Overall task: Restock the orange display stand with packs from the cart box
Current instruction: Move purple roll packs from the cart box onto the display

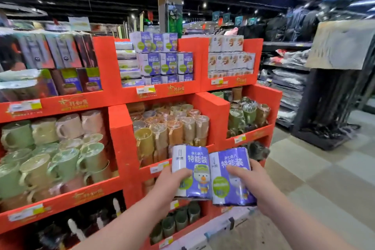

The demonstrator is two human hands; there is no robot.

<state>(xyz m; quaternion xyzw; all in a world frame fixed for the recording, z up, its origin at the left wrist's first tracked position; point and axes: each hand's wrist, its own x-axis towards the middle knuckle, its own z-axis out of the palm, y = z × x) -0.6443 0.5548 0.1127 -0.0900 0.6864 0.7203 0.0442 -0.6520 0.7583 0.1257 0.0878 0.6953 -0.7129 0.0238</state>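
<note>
Before the orange display stand (160,91), the left hand (172,180) and right hand (251,180) each grip one purple pack (191,170), (231,176), labels facing forward, presumably to match the stacked packs (162,61) on the top shelf.

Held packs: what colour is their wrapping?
Purple with a white side strip and green circle, on the left pack and right pack; head view.

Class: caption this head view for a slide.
Left hand holds one purple pack, right hand a second pack, before the orange display stand.
</note>
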